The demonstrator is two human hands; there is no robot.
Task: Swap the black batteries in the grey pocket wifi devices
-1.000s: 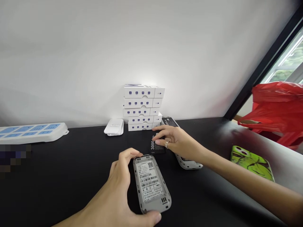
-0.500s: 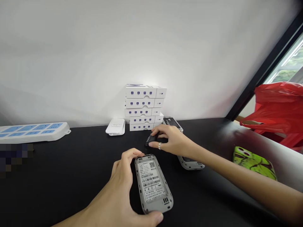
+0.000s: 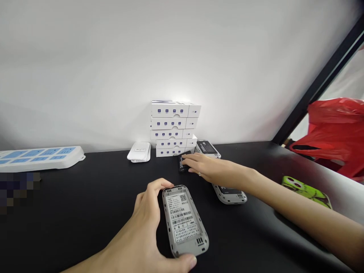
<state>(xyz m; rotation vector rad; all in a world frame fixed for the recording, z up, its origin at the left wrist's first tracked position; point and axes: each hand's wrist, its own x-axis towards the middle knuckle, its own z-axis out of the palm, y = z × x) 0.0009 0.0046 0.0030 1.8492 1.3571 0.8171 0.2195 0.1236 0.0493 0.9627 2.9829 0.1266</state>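
Observation:
My left hand [image 3: 148, 231] grips a grey device body [image 3: 186, 218] by its ends, fingers at the far end and thumb at the near one. Its back cover is off, and a white label with barcodes shows in the hollow battery bay. Farther back, a black battery [image 3: 181, 165] lies on the table by the box stack. My right hand [image 3: 206, 167] rests over it with outstretched fingers touching its top; the thumb is hidden. Beneath the right forearm sits a second grey device body [image 3: 232, 197] with a black battery in it, partly covered.
White boxes [image 3: 170, 133] are stacked against the wall. Thin white covers [image 3: 139, 151] lie left of them, and another device with a battery [image 3: 207, 147] lies right. A power strip [image 3: 42, 159] is far left; a green phone case [image 3: 307, 191] and red bag [image 3: 335, 132] are right.
The battery, pinched and tilted in my right hand before, now lies flat on the table. Those right fingers have straightened over it. My left hand and its device have stayed put.

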